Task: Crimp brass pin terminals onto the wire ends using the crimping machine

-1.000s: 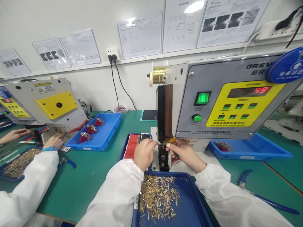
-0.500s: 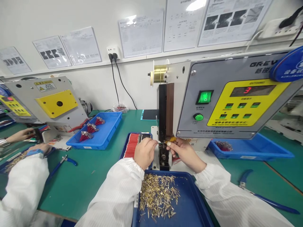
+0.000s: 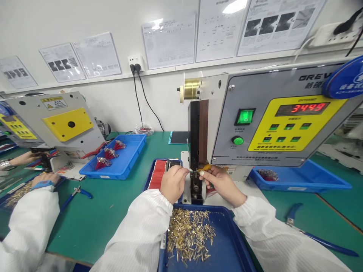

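Both my hands meet at the black die head of a grey crimping machine. My left hand is closed, thumb and index fingertip pinching a thin wire that points into the die. From the other side my right hand pinches at the same spot, with yellow covers on some fingers; the small piece between its fingertips cannot be made out. Just below lie many gold-coloured pins in a dark blue tray. Red wires fill a tray behind my left hand.
Blue bins with bundles of red wires stand left and right. Blue-handled pliers lie at right, another pair at left. A co-worker's hands work at a second machine on the left.
My hands stay at the die with no visible shift. The machine's display reads 3449, where only a 3 showed before. The co-worker's hands have moved slightly.
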A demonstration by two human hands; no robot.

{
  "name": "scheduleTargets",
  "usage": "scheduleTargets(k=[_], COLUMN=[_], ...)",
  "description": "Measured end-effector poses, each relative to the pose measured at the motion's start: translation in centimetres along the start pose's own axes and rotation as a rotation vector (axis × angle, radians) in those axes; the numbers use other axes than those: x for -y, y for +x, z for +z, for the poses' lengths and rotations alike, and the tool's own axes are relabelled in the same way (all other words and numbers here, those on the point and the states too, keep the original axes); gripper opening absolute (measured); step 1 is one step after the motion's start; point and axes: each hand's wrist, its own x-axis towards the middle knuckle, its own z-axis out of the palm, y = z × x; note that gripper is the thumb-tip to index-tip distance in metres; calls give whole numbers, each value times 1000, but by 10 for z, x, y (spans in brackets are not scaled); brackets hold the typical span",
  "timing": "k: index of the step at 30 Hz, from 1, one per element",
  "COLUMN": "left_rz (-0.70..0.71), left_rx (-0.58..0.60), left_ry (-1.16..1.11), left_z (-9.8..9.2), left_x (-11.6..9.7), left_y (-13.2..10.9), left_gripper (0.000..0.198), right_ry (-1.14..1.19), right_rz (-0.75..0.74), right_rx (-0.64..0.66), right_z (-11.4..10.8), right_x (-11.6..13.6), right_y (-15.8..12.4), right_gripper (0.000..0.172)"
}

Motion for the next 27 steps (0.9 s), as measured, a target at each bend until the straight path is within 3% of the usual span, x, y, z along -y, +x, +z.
scheduleTargets(k=[11,27], left_rz=[-30,-3], left_rx=[-105,-76], left_ry=[-5,-28], left_z=[-2,-2], left_x=[-1,-1], left_y=[0,0], left_gripper=[19,20], right_ry=[13,-6], right_rz=[24,42], right_rx=[-36,-86], right_z=[3,8], right_x=[-3,-6], right_y=[0,-2], right_gripper=[32,32])
